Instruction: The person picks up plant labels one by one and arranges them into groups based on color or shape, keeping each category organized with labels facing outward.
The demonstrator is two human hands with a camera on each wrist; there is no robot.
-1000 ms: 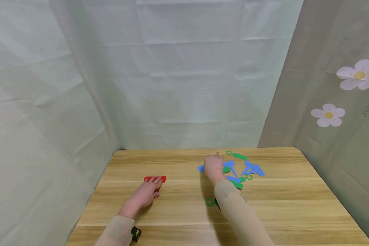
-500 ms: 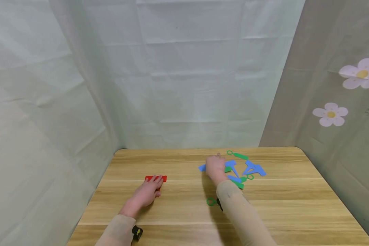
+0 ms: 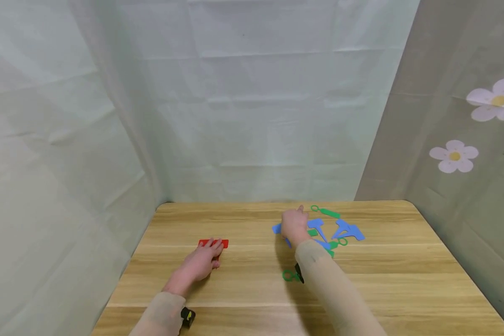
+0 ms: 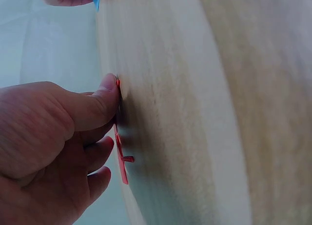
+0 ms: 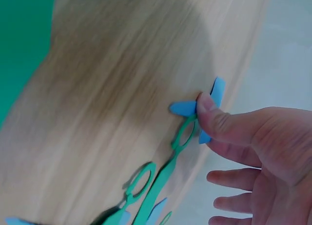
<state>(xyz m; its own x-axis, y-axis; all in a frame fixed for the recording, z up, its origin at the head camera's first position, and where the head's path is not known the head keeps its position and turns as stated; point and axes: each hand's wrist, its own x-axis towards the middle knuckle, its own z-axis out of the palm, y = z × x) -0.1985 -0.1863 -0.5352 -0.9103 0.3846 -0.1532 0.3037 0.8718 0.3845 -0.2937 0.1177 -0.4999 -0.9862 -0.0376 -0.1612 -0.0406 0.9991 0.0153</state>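
My left hand [image 3: 200, 262] rests over a red T-shaped plant label [image 3: 225, 243] lying on the table at the left. In the left wrist view, its thumb touches the red label [image 4: 122, 169] near one end; the index finger is mostly hidden. Farther right, my right hand [image 3: 295, 225] pinches a blue T-shaped plant label [image 3: 276, 228]. The right wrist view has thumb and index finger at the joint of that blue label [image 5: 183, 108], other fingers apart. A green loop tag [image 5: 163, 176] lies right beside it, its ring close to the thumb.
Several blue T-shaped labels [image 3: 354, 232] and green loop tags [image 3: 329, 213] lie scattered, some overlapping, right of my right hand. Another green loop tag [image 3: 288, 275] is partly under the right forearm. Cloth curtains [image 3: 252, 116] stand behind the wooden table [image 3: 243, 289].
The blue label under my right hand has turned slightly; its stem now shows below the hand. The left hand and the red label stay in place. The head view shifts slightly.
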